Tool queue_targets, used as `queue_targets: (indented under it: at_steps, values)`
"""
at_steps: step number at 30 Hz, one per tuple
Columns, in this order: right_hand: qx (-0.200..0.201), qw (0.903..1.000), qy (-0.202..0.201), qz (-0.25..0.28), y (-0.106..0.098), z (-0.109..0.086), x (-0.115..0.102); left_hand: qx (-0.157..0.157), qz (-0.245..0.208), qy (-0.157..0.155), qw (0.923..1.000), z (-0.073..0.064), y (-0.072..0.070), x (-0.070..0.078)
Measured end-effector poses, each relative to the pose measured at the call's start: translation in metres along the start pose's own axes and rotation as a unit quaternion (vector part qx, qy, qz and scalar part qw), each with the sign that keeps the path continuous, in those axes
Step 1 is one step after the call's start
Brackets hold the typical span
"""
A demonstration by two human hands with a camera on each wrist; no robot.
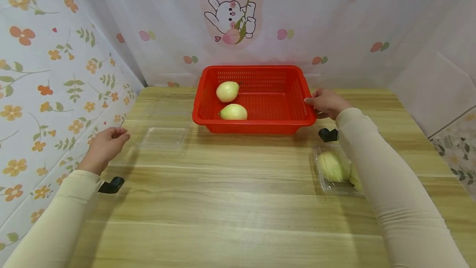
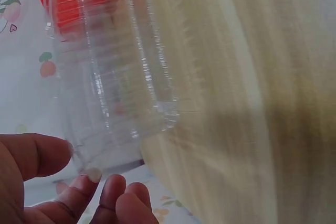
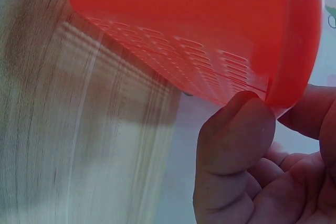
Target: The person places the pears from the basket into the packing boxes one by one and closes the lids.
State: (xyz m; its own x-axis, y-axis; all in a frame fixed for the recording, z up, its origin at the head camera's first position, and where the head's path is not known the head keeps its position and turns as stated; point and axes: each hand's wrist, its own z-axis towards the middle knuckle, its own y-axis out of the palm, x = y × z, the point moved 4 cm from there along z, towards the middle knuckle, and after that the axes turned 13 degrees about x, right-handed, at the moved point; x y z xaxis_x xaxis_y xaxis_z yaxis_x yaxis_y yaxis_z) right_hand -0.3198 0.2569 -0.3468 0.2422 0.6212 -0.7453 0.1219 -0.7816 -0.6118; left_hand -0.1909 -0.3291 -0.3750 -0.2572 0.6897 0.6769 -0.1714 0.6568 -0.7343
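Reaching forward and outward, both arms stretch over the wooden table (image 1: 223, 210), the sleeves drawn to the wrists. The right hand (image 1: 327, 101) bends in toward the red basket (image 1: 256, 123), its thumb and fingers pinching the rim at the basket's right end. The left hand (image 1: 105, 146) hangs palm inward at the table's left side, thumb and forefinger brought close together beside the corner of a clear plastic container (image 1: 165, 136) (whether they actually pinch it, I cannot tell). The basket stands at the back of the table, just in front of the hanging cloth (image 1: 156, 40), its mouth facing up and its long axis running left to right, parallel to the back edge. Inside its left half, the front pale fruit (image 1: 234, 112) points its narrow tip left, while the rear pale fruit (image 1: 227, 92) points right. Under the right forearm lies a fruit-filled clear box (image 1: 324, 185).
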Motion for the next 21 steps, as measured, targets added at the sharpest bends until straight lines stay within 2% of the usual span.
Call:
queue_targets:
  at_steps: [5, 11, 16, 21]
  values:
    - [0.001, 1.0000, 0.003, 0.003, -0.0001, 0.0003, -0.0002, -0.003, -0.012, -0.004, 0.9999, 0.0003, 0.0027, -0.0065]
    - [-0.002, 0.9999, 0.006, 0.011, -0.0003, 0.0011, 0.0013, 0.000, -0.006, 0.009, 0.9999, 0.0007, 0.0049, -0.0082]
    - [-0.002, 1.0000, 0.002, 0.008, 0.0005, 0.0010, 0.0004, -0.013, -0.003, 0.015, 0.9998, 0.0009, 0.0052, -0.0094]
    - [-0.002, 1.0000, 0.001, 0.006, 0.0012, 0.0012, -0.0005, -0.029, -0.025, 0.004, 0.9993, 0.0029, 0.0061, -0.0115]
